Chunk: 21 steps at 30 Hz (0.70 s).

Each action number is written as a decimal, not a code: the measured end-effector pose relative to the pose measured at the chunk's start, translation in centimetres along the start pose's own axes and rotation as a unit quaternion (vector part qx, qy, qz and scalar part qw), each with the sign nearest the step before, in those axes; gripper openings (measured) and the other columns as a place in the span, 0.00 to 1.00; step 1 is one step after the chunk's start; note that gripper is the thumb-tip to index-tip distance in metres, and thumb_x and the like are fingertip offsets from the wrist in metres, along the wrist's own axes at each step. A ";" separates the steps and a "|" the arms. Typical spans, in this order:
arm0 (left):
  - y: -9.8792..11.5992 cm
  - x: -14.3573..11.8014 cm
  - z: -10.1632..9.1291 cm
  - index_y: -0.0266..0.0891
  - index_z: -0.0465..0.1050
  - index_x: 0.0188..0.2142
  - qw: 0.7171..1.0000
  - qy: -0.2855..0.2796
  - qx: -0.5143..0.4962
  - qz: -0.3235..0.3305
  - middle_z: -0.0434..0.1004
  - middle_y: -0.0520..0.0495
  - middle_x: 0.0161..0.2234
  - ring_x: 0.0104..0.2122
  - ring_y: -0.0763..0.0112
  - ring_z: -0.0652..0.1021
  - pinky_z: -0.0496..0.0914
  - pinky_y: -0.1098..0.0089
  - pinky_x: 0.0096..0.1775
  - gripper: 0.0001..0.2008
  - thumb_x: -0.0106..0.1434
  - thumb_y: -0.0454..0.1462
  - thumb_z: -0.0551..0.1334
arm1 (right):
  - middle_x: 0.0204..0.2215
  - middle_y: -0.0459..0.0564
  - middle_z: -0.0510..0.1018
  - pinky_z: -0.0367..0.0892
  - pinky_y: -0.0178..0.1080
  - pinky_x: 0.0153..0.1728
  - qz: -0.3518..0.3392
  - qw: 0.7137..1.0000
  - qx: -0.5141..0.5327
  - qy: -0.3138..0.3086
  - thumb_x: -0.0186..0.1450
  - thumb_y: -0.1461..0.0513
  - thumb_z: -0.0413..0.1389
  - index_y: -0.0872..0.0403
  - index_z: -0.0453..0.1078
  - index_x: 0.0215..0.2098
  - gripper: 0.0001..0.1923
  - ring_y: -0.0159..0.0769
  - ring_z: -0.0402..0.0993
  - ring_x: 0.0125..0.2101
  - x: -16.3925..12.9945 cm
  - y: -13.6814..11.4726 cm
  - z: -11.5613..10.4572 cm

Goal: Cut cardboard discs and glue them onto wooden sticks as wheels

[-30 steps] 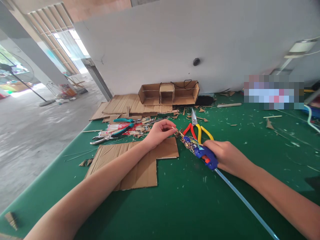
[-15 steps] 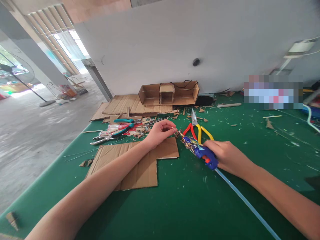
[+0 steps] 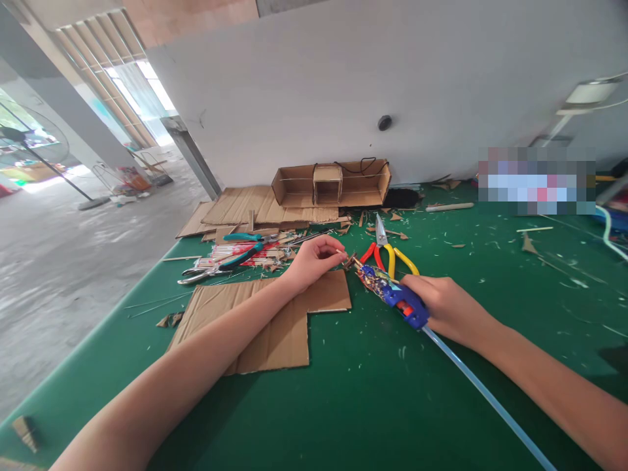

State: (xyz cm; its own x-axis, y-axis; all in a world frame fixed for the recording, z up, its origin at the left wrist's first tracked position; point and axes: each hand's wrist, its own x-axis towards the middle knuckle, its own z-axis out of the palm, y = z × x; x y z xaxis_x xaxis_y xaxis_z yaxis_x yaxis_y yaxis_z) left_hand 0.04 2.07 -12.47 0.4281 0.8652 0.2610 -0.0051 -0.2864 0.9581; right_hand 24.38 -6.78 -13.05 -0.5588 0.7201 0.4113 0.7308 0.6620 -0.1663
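My right hand [image 3: 444, 304] grips a blue glue gun [image 3: 392, 294] with a clear glue stick [image 3: 483, 396] trailing from its back toward me. The gun's nozzle points at a small cardboard piece and thin stick [image 3: 346, 258] pinched in the fingertips of my left hand [image 3: 314, 258]. Both hands hover just above the green table [image 3: 383, 392], over the far edge of a notched cardboard sheet [image 3: 275, 320]. Red and yellow handled pliers [image 3: 385, 252] lie right behind the nozzle.
A cardboard box model [image 3: 331, 183] stands by the grey wall, with flat cardboard sheets [image 3: 245, 206] to its left. Teal-handled pliers [image 3: 230, 258] and a pile of sticks lie left of my left hand. Scraps litter the table. The table's left edge drops to a concrete floor.
The glue gun's nozzle has lifted slightly and moved closer to the piece in my left hand. My left hand has barely moved.
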 end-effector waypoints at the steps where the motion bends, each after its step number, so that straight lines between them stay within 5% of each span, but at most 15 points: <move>1: 0.0 0.0 0.0 0.34 0.69 0.32 1.000 0.001 -0.001 0.001 0.73 0.49 0.27 0.27 0.77 0.73 0.65 0.74 0.31 0.10 0.53 0.37 0.66 | 0.22 0.48 0.71 0.56 0.35 0.20 0.004 1.000 0.002 0.001 0.65 0.60 0.46 0.54 0.62 0.31 0.07 0.34 0.67 0.21 0.0 0.0 0.0; 21: 0.2 0.0 0.1 0.34 0.69 0.31 1.000 0.008 0.014 -0.004 0.74 0.49 0.27 0.27 0.77 0.73 0.65 0.74 0.31 0.09 0.52 0.37 0.66 | 0.22 0.49 0.71 0.55 0.36 0.21 -0.005 1.000 0.007 -0.025 0.64 0.60 0.46 0.54 0.61 0.30 0.07 0.36 0.68 0.22 0.0 0.1 -0.1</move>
State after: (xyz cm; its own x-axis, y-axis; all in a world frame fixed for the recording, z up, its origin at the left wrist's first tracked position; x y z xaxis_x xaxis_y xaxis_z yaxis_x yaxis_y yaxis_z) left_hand 0.14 1.91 -12.26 0.4144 0.8737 0.2549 0.0245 -0.2907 0.9565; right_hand 24.46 -6.75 -12.93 -0.5846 0.7233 0.3676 0.7202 0.6712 -0.1753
